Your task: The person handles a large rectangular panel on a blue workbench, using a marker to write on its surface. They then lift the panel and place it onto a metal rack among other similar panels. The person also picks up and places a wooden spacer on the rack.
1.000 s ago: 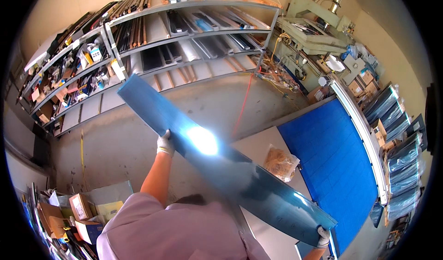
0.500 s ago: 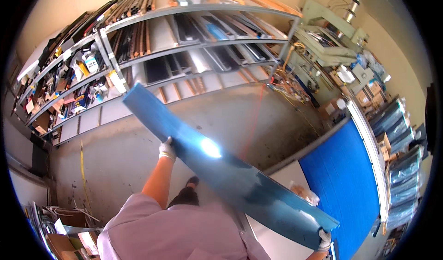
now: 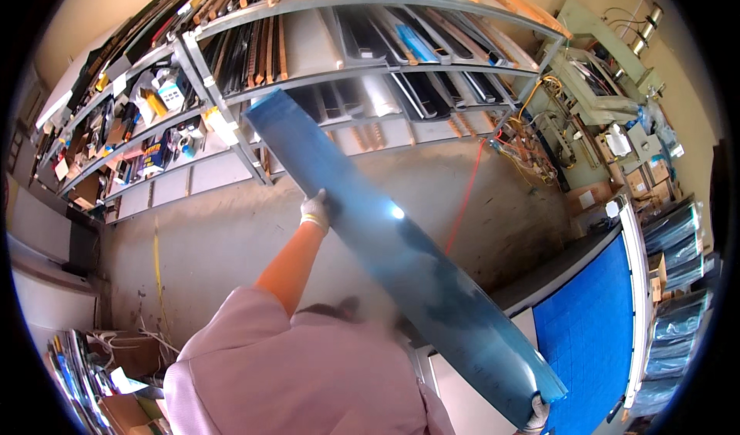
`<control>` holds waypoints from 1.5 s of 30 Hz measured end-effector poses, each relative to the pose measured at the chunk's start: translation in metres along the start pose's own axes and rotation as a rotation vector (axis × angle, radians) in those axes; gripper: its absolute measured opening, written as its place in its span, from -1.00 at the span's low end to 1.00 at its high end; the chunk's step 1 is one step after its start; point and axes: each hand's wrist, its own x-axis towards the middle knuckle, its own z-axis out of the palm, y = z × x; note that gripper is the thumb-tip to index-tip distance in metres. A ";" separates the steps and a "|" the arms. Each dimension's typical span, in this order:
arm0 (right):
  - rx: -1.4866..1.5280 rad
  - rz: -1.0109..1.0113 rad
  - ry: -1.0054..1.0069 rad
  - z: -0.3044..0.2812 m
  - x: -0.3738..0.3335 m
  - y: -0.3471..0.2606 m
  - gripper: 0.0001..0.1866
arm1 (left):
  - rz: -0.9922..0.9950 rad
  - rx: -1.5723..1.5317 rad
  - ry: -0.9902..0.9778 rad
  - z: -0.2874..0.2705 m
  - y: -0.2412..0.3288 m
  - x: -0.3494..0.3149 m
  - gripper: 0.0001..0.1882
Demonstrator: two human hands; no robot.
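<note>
A long, glossy, blue-tinted strip-shaped panel (image 3: 370, 238) slants across the view, its far end up at the left and its near end down at the right. My left hand (image 3: 314, 210), in a white glove, grips the panel's left edge a little beyond a third of its length. At the near right corner my right hand (image 3: 536, 415), also gloved, is closed round the end. The panel is held in the air, with a bright reflection on its surface. Its far end overlaps the metal shelving in the picture; I cannot tell whether they touch.
Metal shelving (image 3: 339, 75) with long dark profiles and panels runs along the far wall. On the right lies a blue-topped table (image 3: 590, 319), with wrapped blue bundles (image 3: 678, 335) beyond. A green machine (image 3: 597, 80) stands far right. Cartons (image 3: 127, 412) sit lower left. A red cord (image 3: 466, 204) crosses the floor.
The panel has swung steeper, its far end moving right and up toward the shelving. My left hand moved right and up with it; my right hand stays near the same corner. The shelving appears closer.
</note>
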 end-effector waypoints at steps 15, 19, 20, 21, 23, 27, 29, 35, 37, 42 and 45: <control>0.025 -0.047 0.259 0.121 0.008 0.025 -0.36 | 0.050 0.214 -0.052 0.111 0.051 0.069 -0.68; -0.014 -0.119 0.394 0.193 0.033 0.027 -0.36 | 0.018 0.442 -0.105 0.142 0.069 0.158 -0.63; -0.037 -0.162 0.398 0.208 0.053 0.029 -0.36 | 0.036 0.570 -0.018 0.136 0.084 0.207 -0.60; -0.073 -0.213 0.428 0.226 0.065 0.030 -0.35 | 0.047 0.668 0.059 0.139 0.091 0.255 -0.57; -0.151 -0.334 0.473 0.257 0.092 0.028 -0.35 | 0.039 0.754 0.113 0.151 0.114 0.329 -0.52; 0.001 -0.295 0.436 0.366 0.129 -0.015 -0.37 | -0.139 0.410 -0.056 0.209 0.174 0.376 -0.52; 0.127 -0.175 0.361 0.386 0.129 -0.001 -0.41 | -0.254 0.315 -0.153 0.243 0.186 0.337 -0.55; 0.711 0.057 0.048 0.561 0.201 -0.076 -0.43 | -0.070 0.189 -0.366 0.183 0.167 0.348 -0.67; 0.790 0.028 0.046 0.596 0.224 -0.054 -0.47 | -0.135 0.261 -0.370 0.178 0.166 0.297 -0.69; 0.628 0.233 -0.028 0.672 0.306 -0.014 -0.49 | -0.221 0.299 -0.567 0.151 0.162 0.217 -0.60; 0.631 0.291 -0.287 0.716 0.347 -0.014 -0.42 | -0.291 0.412 -0.648 0.134 0.154 0.199 -0.56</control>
